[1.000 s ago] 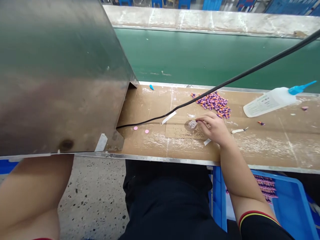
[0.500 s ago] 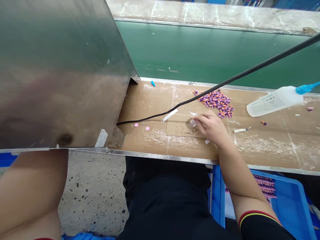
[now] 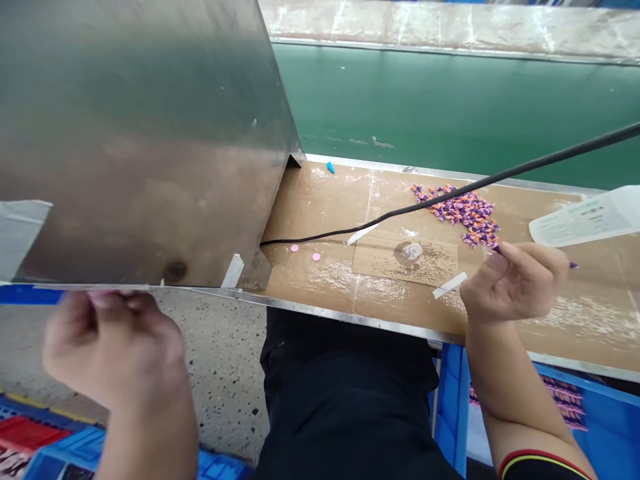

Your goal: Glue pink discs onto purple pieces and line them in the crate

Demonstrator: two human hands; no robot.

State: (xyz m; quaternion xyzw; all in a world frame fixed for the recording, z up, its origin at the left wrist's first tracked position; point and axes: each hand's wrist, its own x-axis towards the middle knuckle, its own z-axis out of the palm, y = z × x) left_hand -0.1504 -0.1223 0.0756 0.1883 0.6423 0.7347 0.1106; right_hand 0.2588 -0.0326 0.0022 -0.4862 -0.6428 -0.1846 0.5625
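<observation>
My right hand (image 3: 513,280) is raised just above the cardboard-covered bench (image 3: 390,287), fingers pinched on a thin purple stick (image 3: 573,265) that pokes out on both sides. A small clear blob of glue (image 3: 413,251) sits on a cardboard patch to its left. A heap of small purple and orange pieces (image 3: 465,210) lies behind the hand. My left hand (image 3: 117,347) hangs below the bench edge at the lower left, curled into a fist seen from the back; what it holds, if anything, is hidden.
A big steel box (image 3: 145,140) fills the left. A black cable (image 3: 450,193) runs from it across the bench. A white glue bottle (image 3: 585,220) lies at the right. Two pink discs (image 3: 305,252) lie near the box. Green conveyor belt (image 3: 450,107) behind; blue crates (image 3: 600,427) below.
My right hand lifted off the glue blob and moved right, now pinching a purple stick. My left hand came into view at the lower left. The view shifted.
</observation>
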